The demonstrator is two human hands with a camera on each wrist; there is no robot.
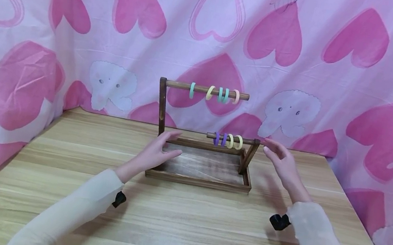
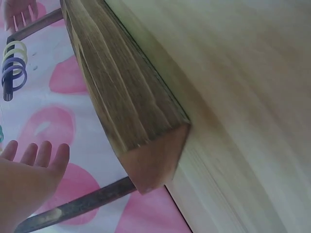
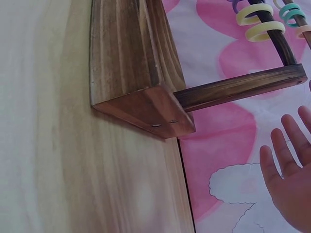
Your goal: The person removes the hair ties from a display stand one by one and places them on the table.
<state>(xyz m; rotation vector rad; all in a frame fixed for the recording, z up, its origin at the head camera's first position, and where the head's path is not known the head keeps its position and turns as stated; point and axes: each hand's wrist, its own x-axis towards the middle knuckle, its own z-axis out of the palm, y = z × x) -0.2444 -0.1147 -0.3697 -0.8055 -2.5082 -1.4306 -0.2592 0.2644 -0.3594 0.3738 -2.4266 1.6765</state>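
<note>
A dark wooden rack with a tray base [image 1: 198, 181] stands on the table. Its tall left post carries an upper bar [image 1: 179, 85] with mint, yellow and pink rings [image 1: 236, 97]. On the short right post, a lower bar [image 1: 210, 135] bears two purple rings [image 1: 223, 139] and two yellow rings [image 1: 239, 142]. My left hand [image 1: 158, 151] is at the tray's left end, fingers extended and thumb apart, holding nothing. My right hand [image 1: 283, 162] is just right of the short post, its fingertips close to the post's top. Nothing is in its grasp; in the right wrist view its fingers [image 3: 290, 131] look straight.
The light wood table [image 1: 180, 223] extends in front of the rack and to both sides. Pink heart-patterned cloth [image 1: 211, 26] hangs behind and at the sides. Black wrist mounts [image 1: 279, 222] project below both sleeves.
</note>
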